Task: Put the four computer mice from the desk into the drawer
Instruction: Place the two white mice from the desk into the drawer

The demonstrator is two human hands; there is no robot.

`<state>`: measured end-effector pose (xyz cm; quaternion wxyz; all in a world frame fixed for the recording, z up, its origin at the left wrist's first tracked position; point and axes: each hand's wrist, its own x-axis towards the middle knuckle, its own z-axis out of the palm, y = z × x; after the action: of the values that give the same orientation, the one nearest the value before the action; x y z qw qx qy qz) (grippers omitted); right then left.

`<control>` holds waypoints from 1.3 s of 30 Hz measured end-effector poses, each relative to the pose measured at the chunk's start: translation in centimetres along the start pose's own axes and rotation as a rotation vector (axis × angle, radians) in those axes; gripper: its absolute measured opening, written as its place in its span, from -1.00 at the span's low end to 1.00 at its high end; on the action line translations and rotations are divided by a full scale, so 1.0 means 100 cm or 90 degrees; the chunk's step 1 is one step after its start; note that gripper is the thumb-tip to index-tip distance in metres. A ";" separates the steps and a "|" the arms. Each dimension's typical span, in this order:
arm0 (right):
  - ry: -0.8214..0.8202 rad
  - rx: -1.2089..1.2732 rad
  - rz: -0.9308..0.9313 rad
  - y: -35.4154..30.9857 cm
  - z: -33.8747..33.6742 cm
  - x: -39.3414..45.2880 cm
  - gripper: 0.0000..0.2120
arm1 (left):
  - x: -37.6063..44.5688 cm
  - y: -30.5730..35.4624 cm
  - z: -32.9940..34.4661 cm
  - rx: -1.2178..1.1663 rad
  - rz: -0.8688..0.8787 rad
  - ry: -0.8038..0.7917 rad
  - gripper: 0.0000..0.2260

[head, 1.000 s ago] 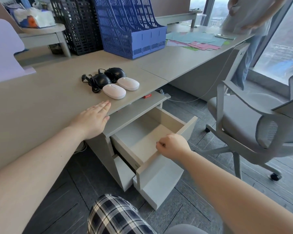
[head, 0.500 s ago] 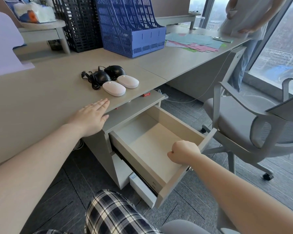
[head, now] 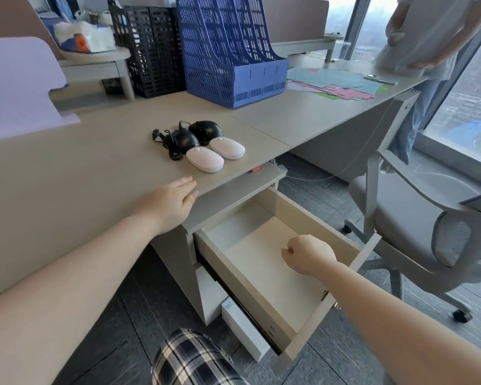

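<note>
Four mice [head: 200,147]: sitting clustered on the desk [head: 95,168], far of the left hand [head: 168,202].
Drawer [head: 261,262]: standing open, empty.
Left hand: lying flat, fingers spread, holding nothing.
Right hand [head: 307,254]: hovering loosely curled, empty, over the drawer.
Advice: reaching for the nearest white mouse [head: 205,159] first, minding the black cables [head: 168,145].

Both arms are bare all the way up, no sleeves, watch or rings on the left hand [head: 169,202] or right hand [head: 308,254], and there's dark-and-white plaid fabric [head: 190,361] over the knee.

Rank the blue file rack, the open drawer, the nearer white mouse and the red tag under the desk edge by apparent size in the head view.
1. Drawer and blue file rack: alike; the drawer is nearer the camera, so unranked.
2. Nearer white mouse.
3. Red tag.
</note>
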<state>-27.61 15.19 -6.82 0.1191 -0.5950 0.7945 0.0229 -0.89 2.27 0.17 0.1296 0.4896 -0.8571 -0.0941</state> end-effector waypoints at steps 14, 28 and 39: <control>0.313 0.260 -0.114 -0.085 -0.096 0.110 -0.68 | 0.073 0.019 -0.011 -0.212 -0.184 0.109 -0.31; 0.217 0.367 -0.117 -0.107 -0.112 0.165 -0.39 | 0.106 0.019 -0.005 -0.212 -0.189 0.090 -0.10; 0.302 0.532 -0.043 -0.043 -0.111 0.096 -0.65 | 0.070 0.089 0.010 -0.200 -0.108 0.094 -0.05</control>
<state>-27.85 2.92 2.34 0.1643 -0.5106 0.7212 -0.4384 -11.84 0.71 2.72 0.2585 0.5395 -0.7757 -0.2010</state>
